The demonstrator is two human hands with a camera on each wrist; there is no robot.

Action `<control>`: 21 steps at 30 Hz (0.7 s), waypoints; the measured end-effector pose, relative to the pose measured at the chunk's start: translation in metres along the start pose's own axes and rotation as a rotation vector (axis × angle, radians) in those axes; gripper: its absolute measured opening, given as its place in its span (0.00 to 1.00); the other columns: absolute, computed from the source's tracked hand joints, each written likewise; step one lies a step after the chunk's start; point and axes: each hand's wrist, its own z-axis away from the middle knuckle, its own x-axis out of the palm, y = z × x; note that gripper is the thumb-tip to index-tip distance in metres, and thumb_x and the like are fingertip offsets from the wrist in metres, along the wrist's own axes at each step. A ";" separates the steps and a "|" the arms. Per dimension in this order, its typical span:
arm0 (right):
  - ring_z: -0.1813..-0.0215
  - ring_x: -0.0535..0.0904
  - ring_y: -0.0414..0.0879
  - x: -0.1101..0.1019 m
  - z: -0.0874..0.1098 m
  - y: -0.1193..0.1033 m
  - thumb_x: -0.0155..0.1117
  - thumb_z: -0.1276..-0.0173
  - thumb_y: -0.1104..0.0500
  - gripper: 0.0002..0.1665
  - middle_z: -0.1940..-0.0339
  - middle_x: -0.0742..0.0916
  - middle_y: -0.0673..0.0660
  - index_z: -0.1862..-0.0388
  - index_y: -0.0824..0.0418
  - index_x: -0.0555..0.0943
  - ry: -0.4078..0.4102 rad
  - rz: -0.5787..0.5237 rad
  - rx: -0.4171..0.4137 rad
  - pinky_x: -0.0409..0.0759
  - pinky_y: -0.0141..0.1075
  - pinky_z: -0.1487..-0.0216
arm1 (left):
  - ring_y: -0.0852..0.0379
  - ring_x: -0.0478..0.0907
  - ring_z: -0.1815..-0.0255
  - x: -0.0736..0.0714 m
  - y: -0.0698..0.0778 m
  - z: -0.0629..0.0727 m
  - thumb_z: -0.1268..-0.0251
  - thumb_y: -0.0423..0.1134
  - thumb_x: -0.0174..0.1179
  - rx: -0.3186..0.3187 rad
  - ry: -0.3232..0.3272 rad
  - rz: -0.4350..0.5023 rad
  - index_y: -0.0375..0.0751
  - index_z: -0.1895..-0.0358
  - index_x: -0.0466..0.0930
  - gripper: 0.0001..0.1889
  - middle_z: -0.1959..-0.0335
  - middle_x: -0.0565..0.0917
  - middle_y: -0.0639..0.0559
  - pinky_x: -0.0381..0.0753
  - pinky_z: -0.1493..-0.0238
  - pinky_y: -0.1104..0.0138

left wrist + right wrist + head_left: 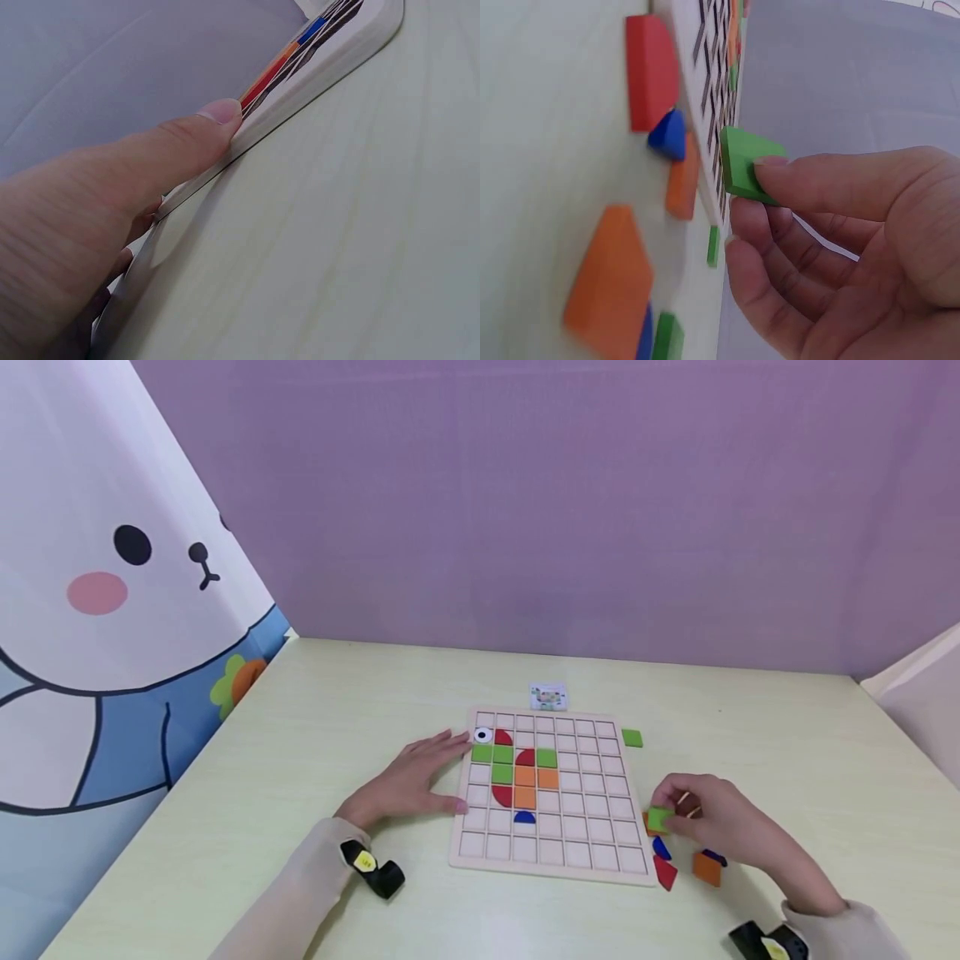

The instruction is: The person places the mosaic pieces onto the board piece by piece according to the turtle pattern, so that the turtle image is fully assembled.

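Note:
A pale grid board [573,831] lies flat on the table. In its cells sit several green squares [502,774], orange squares [524,797], red quarter-round pieces [502,795], a blue half-round piece [524,817] and a white eye piece [483,735]. My left hand [412,777] rests along the board's left edge with fingers extended, its thumb [217,120] touching the rim in the left wrist view. Beyond the board's right edge, my right hand [720,814] pinches a green square tile [742,161] between thumb and fingers, raised over the loose pieces.
Right of the board lie a red piece [665,872], an orange piece [707,868], a blue piece [662,848] and others partly overlapped. Another green square [632,738] is farther back. A small picture card [548,697] lies behind the board, before a purple backdrop [525,527].

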 end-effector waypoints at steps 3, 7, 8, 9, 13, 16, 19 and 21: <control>0.69 0.76 0.35 0.001 -0.006 -0.006 0.66 0.41 0.68 0.08 0.69 0.83 0.49 0.66 0.57 0.79 0.012 -0.002 -0.024 0.77 0.29 0.69 | 0.49 0.41 0.21 0.000 0.000 0.000 0.47 0.63 0.64 0.005 0.000 -0.002 0.52 0.25 0.55 0.47 0.23 0.53 0.55 0.43 0.24 0.47; 0.69 0.76 0.38 0.006 -0.014 -0.015 0.66 0.41 0.68 0.07 0.68 0.82 0.50 0.66 0.58 0.79 0.025 0.001 -0.016 0.78 0.28 0.70 | 0.49 0.41 0.21 0.000 0.000 0.000 0.47 0.63 0.64 0.006 -0.002 -0.004 0.52 0.25 0.55 0.47 0.23 0.53 0.55 0.43 0.24 0.47; 0.69 0.76 0.39 0.008 -0.017 -0.017 0.66 0.41 0.68 0.07 0.69 0.82 0.50 0.66 0.58 0.80 0.020 -0.003 -0.011 0.78 0.28 0.70 | 0.49 0.41 0.21 0.000 -0.001 0.000 0.47 0.63 0.64 0.007 -0.002 -0.005 0.52 0.25 0.54 0.47 0.23 0.53 0.54 0.43 0.24 0.47; 0.69 0.75 0.40 0.009 -0.019 -0.019 0.66 0.41 0.68 0.07 0.68 0.82 0.50 0.65 0.58 0.80 0.015 -0.007 -0.009 0.78 0.28 0.70 | 0.48 0.41 0.21 0.000 -0.001 0.000 0.47 0.63 0.63 0.008 -0.003 -0.008 0.52 0.25 0.54 0.47 0.23 0.53 0.55 0.43 0.24 0.47; 0.68 0.75 0.42 0.014 -0.027 -0.027 0.65 0.41 0.69 0.08 0.67 0.82 0.52 0.64 0.59 0.80 -0.003 -0.030 -0.017 0.77 0.28 0.71 | 0.48 0.41 0.21 0.001 -0.001 -0.001 0.47 0.64 0.63 0.014 -0.004 -0.015 0.51 0.25 0.54 0.48 0.23 0.53 0.55 0.44 0.24 0.47; 0.68 0.75 0.42 0.016 -0.032 -0.033 0.65 0.41 0.69 0.08 0.66 0.82 0.52 0.64 0.59 0.80 0.001 -0.029 -0.025 0.77 0.28 0.71 | 0.48 0.41 0.21 0.001 -0.001 -0.001 0.47 0.64 0.63 0.016 -0.003 -0.013 0.51 0.25 0.54 0.48 0.23 0.53 0.54 0.44 0.24 0.46; 0.68 0.75 0.42 0.018 -0.037 -0.037 0.64 0.41 0.69 0.08 0.67 0.81 0.51 0.65 0.59 0.81 0.005 -0.029 -0.031 0.76 0.28 0.69 | 0.48 0.41 0.21 0.000 -0.001 0.000 0.47 0.64 0.63 0.015 -0.001 -0.010 0.51 0.25 0.54 0.47 0.23 0.53 0.54 0.44 0.24 0.46; 0.68 0.75 0.42 0.020 -0.041 -0.040 0.64 0.41 0.70 0.08 0.68 0.81 0.51 0.65 0.59 0.81 0.004 -0.031 -0.034 0.75 0.28 0.69 | 0.48 0.41 0.21 0.000 -0.001 0.000 0.47 0.63 0.63 0.013 -0.001 -0.011 0.51 0.25 0.54 0.47 0.23 0.53 0.54 0.44 0.24 0.46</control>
